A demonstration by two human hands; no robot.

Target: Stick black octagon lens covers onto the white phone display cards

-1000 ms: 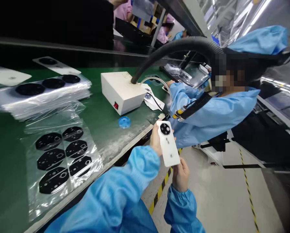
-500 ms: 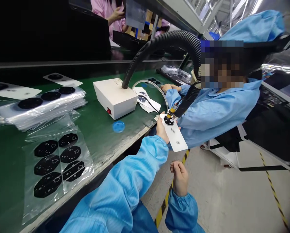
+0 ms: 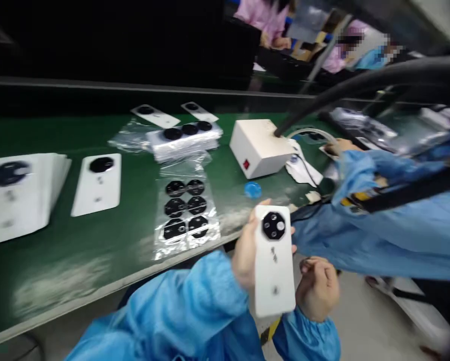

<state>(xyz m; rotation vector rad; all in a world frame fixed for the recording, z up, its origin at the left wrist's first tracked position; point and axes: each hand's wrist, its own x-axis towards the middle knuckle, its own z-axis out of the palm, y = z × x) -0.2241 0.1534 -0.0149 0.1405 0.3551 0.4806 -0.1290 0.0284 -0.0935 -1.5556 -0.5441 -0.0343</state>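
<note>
My left hand (image 3: 245, 248) grips a white phone back cover (image 3: 274, 276) by its left edge, with fingertips showing at its right edge. A black camera plate (image 3: 273, 226) with holes and a pale round spot sits at the cover's upper end, above small dark markings. Beside the cover's lower right, my right hand (image 3: 318, 288) is closed with its fingers curled; whatever it may hold cannot be made out. On the green bench (image 3: 134, 240), a clear plastic sheet (image 3: 209, 239) carries several black octagonal plates (image 3: 175, 207).
Stacked white covers (image 3: 25, 210) and a single cover (image 3: 97, 195) lie left. Behind the sheet sits a plastic-wrapped pile (image 3: 187, 143). A white box (image 3: 260, 148) with a black hose (image 3: 345, 85) stands near a blue disc (image 3: 253, 190). A co-worker's blue sleeve (image 3: 379, 240) is close on my right.
The view has swung left. My left hand has brought the cover away from the hose end and nearer to me, more upright. My right hand is now close beside the cover.
</note>
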